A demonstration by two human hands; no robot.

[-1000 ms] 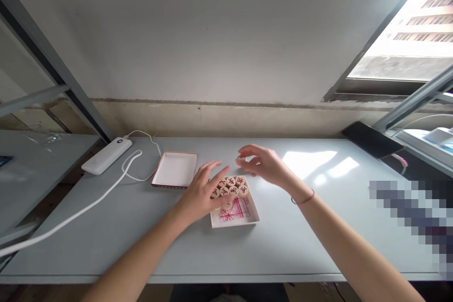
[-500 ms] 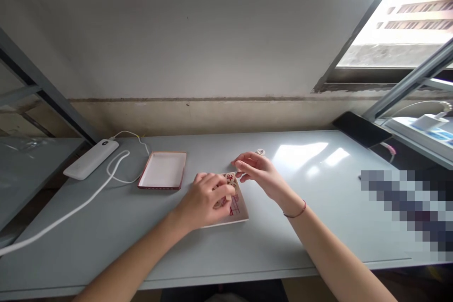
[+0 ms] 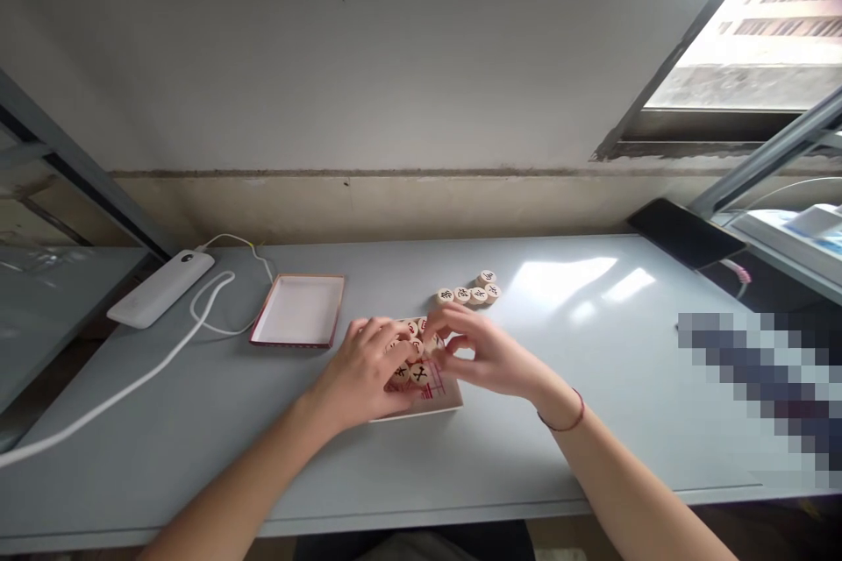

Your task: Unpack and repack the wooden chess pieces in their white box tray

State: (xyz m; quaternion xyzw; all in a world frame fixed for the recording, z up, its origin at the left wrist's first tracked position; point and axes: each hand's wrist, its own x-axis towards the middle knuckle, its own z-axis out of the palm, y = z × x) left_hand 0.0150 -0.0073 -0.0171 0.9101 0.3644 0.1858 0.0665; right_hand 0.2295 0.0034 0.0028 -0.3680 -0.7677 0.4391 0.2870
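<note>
My left hand (image 3: 365,368) rests over the left part of a shallow box (image 3: 444,401) with red printing inside. Its fingers and thumb are spread around round wooden Chinese chess pieces (image 3: 419,373), touching some of them. My right hand (image 3: 483,355), with a thin red string on the wrist, reaches over the box's right side. Thumb and index finger are brought together at a chess piece, which they partly hide. Behind the right hand, several more pieces (image 3: 462,295) with dark characters lie on the desk, mostly in a row.
The box lid (image 3: 297,310) lies inside-up to the left. A white power bank (image 3: 161,287) with a white cable (image 3: 154,384) is farther left. At the back right, a black flat device (image 3: 684,232) lies by the metal frame. A wall stands behind the grey desk (image 3: 559,447).
My right hand has moved down and left to the box. Several pieces behind it, mostly hidden before, now show. My left hand has shifted slightly left, uncovering more pieces in the box.
</note>
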